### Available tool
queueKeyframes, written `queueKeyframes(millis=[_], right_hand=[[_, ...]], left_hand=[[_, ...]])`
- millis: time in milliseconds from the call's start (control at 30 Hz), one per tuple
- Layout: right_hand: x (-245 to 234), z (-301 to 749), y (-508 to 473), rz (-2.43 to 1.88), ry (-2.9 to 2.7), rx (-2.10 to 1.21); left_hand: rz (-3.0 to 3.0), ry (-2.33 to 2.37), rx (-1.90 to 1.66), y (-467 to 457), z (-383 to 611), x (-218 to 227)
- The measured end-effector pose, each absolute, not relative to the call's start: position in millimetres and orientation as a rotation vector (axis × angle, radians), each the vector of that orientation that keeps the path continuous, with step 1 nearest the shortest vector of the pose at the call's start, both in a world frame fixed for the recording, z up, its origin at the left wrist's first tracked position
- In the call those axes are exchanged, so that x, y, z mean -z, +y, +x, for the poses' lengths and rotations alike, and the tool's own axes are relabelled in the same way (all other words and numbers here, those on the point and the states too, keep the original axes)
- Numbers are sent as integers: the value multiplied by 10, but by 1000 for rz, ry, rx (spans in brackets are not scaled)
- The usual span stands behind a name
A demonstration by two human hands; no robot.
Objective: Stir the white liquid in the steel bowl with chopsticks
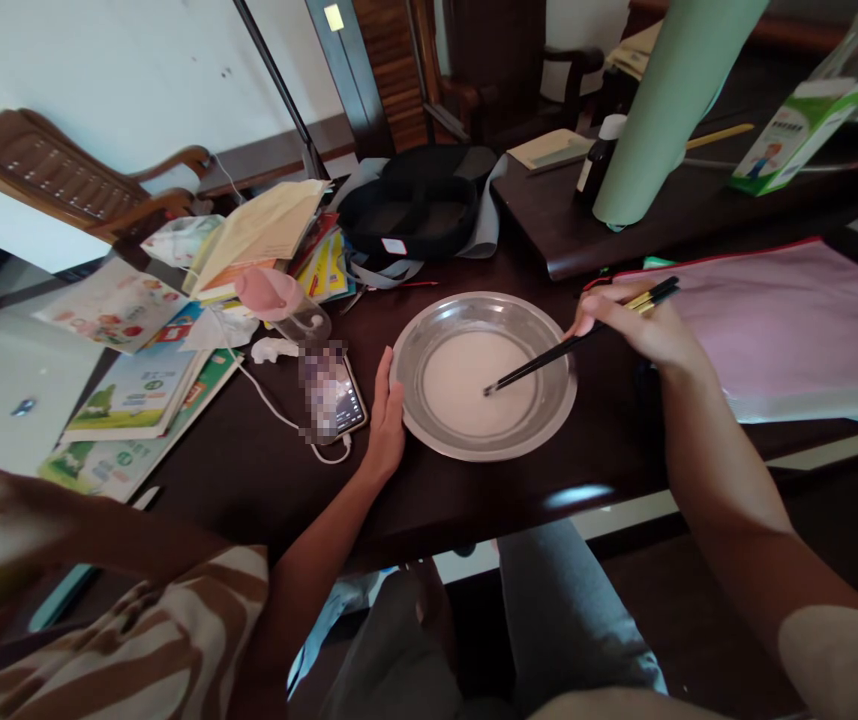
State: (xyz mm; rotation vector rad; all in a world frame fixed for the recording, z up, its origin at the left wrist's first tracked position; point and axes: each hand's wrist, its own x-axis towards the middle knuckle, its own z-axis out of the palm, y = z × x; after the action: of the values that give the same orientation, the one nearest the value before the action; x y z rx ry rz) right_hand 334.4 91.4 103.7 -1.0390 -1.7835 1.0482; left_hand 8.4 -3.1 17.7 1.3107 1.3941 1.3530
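Note:
A round metal basin [560, 410] sits on the dark table, with milky white liquid [466, 385] pooled in its bottom. My left hand [386, 415] rests against the basin's left side, fingers stretched out along the rim. In my right hand [635, 325], above the basin's right side, is a pair of black chopsticks [541, 362] with gold bands near the top. Their tips slant down into the liquid. Just left of my left hand lies a phone [346, 395] with a charging cable plugged in; part of its screen is blurred.
Another person in a striped shirt [189, 620] is close at left. Books [136, 395], a pink-lidded bottle [279, 300] and a black bag [414, 210] stand beyond. A pink folder [789, 320] lies right. A green roll [661, 130] and a carton [796, 135] stand farther back.

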Motion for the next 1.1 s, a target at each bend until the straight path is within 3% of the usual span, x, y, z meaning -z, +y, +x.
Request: queueKeyframes(millis=[133,300,533,733,967,1100], right_hand=[[-1024,3247,893,-991,-1934,-1117],[-1036,3326,945,-1105,-1721,-923],[-1031,3228,886,-998,-1920,-1138],[-1028,3341,940,-1115,-1721,-935],[-1025,3263,888,-1003,-1919,-1127],[-1029,3272,905,-1088,-1837,-994]], left_hand=[[1320,1399,-1352,-31,73,-163],[1303,1382,-1347,-22,61,-139],[1309,1395,-1359,-23,63,-130],[1306,1375,-1354,-21,60,-110],[1293,1376,-1354,-29,62,-108],[1296,1378,-1357,-31,65,-114]])
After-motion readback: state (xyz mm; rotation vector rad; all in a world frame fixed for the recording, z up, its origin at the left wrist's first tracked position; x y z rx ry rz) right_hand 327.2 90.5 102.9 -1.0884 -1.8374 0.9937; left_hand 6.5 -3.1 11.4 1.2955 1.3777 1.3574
